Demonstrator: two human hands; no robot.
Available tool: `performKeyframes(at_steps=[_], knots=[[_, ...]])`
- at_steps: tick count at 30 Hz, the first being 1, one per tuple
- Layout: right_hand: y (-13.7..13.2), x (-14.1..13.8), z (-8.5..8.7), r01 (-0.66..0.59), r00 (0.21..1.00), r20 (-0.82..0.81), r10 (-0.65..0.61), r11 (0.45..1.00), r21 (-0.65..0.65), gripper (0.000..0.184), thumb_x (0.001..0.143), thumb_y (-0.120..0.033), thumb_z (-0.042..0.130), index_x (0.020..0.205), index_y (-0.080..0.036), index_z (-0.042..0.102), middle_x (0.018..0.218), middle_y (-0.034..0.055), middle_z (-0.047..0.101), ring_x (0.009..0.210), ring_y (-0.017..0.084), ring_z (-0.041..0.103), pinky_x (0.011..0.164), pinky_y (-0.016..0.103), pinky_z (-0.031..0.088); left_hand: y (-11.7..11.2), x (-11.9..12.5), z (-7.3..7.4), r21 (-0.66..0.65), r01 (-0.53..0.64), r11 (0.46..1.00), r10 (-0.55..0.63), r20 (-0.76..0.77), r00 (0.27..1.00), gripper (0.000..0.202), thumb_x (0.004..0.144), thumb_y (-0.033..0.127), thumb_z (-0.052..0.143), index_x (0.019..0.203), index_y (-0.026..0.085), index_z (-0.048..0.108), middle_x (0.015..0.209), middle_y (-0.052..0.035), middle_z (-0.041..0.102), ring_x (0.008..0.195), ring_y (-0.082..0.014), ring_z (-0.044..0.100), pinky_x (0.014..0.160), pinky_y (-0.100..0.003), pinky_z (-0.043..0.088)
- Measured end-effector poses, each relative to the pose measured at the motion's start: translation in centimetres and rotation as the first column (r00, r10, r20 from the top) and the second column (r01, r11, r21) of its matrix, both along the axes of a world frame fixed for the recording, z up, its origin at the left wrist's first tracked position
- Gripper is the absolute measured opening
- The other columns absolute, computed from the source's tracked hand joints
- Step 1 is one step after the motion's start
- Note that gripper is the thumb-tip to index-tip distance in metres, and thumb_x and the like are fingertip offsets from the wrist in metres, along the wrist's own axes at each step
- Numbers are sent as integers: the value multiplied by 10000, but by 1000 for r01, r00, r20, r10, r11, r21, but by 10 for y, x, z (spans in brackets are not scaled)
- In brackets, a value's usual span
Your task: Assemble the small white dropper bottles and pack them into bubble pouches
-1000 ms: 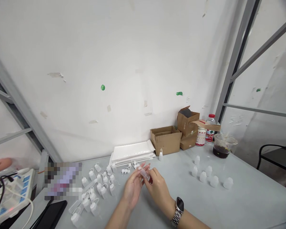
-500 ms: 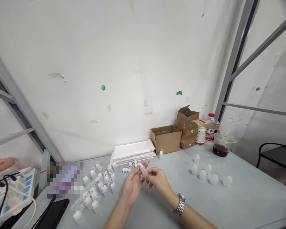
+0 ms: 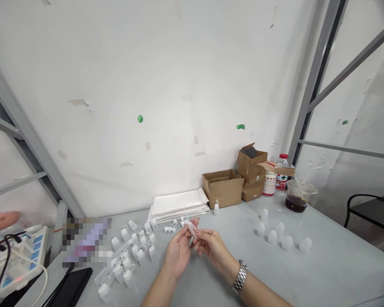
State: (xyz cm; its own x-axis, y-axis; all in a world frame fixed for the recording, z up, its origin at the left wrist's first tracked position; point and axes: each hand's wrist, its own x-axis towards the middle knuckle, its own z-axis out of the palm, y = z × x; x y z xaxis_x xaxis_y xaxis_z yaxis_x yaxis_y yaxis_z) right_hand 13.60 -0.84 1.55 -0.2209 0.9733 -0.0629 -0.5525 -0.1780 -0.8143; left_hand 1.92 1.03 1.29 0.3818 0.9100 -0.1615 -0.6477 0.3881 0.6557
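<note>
Between my two hands, above the grey table, is a small translucent squeeze bottle (image 3: pixel 193 230) with a white cap end pointing up and to the left. My left hand (image 3: pixel 179 252) has its palm turned up, with its fingertips closed on the bottle near the cap. Thumb and fingers of my right hand (image 3: pixel 210 246) pinch the bottle's lower body. Just beyond my left fingertips lie several loose white tethered caps (image 3: pixel 170 229). Several capped squeeze bottles (image 3: pixel 128 276) are grouped to the left, and one small capped bottle (image 3: pixel 216 209) stands alone behind my hands.
Several bottles without visible caps (image 3: pixel 272 236) stand on the right. At the back are white envelopes (image 3: pixel 179 200), a cardboard box (image 3: pixel 225 191), a paper bag (image 3: pixel 252 187) and a clear tub of dark liquid (image 3: pixel 296 203). A black phone-like slab (image 3: pixel 71 288) and power strip (image 3: pixel 38 247) lie left.
My right hand has shifted slightly along the bottle and its fingers have curled in closer. Both hands still hold the bottle. The objects on the table stay where they were.
</note>
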Motion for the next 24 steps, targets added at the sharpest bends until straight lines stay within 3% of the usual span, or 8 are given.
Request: performKeyframes(at_steps=[5,8,16,24], knots=[[4,1,-5,-73,991,-121,61,992,-100,237,675,-301,663,719,-69,644,584,34,612,437,67,533,401,164,357,1,2,0,-15,-41,999,39,-99,994,325,795,240,481,1085,135,584,1122,-77,610,914,-147,560,703,-235,421],[6,1,-6,-98,987,-140,73,979,-180,240,683,-289,658,746,-57,644,584,51,628,439,69,540,412,161,360,1,3,-1,-39,-44,998,38,-132,991,334,790,244,492,1088,123,581,1100,-81,622,973,-152,552,765,-230,418],[5,1,-12,-164,955,-270,123,977,-137,193,665,-256,669,719,-73,637,524,9,578,406,47,460,435,177,342,3,1,-2,-49,-9,999,7,-49,999,330,784,232,485,1082,136,590,1101,-71,627,1075,-167,515,900,-258,370],[4,0,-10,-175,952,-276,135,977,-125,233,638,-321,686,672,-98,626,455,-35,503,372,41,399,411,187,282,4,0,-10,76,-24,997,34,-134,990,342,748,253,518,1070,179,604,1178,-57,587,1173,-194,435,1000,-312,275]])
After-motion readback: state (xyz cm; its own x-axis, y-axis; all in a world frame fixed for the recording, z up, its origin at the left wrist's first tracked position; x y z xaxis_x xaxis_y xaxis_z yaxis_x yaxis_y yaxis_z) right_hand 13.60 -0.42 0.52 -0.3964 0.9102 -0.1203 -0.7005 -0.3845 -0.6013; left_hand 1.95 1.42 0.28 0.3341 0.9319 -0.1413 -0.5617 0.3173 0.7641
